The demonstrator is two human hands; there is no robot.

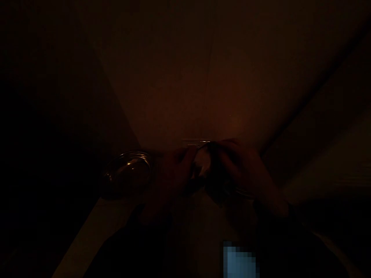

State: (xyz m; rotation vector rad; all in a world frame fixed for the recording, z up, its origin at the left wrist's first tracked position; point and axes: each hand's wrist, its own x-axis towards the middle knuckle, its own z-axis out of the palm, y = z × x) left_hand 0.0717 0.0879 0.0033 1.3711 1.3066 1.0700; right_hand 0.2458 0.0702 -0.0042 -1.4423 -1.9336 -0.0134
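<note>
The scene is very dark. My left hand [174,170] and my right hand [246,173] meet at the lower middle of the view. Both have their fingers curled around a small shiny object [203,164] held between them; it glints at its rim, and I cannot make out what it is. Dark sleeves run down from both wrists toward the bottom edge.
A round metal bowl or lid [129,173] lies just left of my left hand, catching a little light. A pale surface [95,235] runs along the lower left. A plain wall [188,77] fills the background. A blurred bluish patch [239,260] sits at the bottom.
</note>
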